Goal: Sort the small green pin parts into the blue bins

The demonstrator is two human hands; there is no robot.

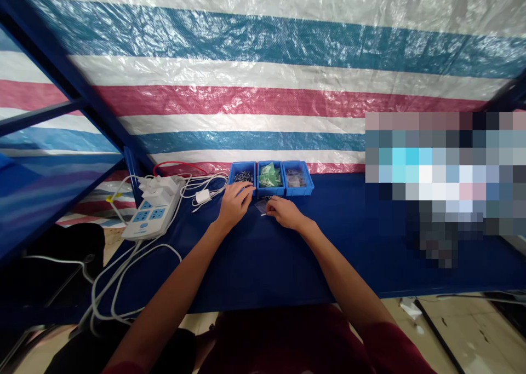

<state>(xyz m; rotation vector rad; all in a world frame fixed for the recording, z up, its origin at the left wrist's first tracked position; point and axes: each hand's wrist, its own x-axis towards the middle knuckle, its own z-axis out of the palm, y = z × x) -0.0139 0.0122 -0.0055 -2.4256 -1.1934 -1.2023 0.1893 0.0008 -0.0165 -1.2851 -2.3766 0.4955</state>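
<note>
My left hand (234, 203) rests on the dark blue table (263, 253), its fingers reaching to the front edge of the left blue bin (241, 173), which holds small metal parts. My right hand (283, 211) lies close beside it, fingers curled in a pinch on a small clear plastic bag (261, 205) lying on the table. Whether the left fingers hold anything I cannot make out. Two more blue bins stand in the same row: the middle bin (269, 175) with green pieces, and the right bin (297, 177) with clear bags.
A white power strip (150, 214) with plugged adapters and white cables (123, 275) lies at the left. A red cable (176, 166) runs behind it. A striped tarp (263, 78) forms the back wall. A blurred-out area covers the table's right side.
</note>
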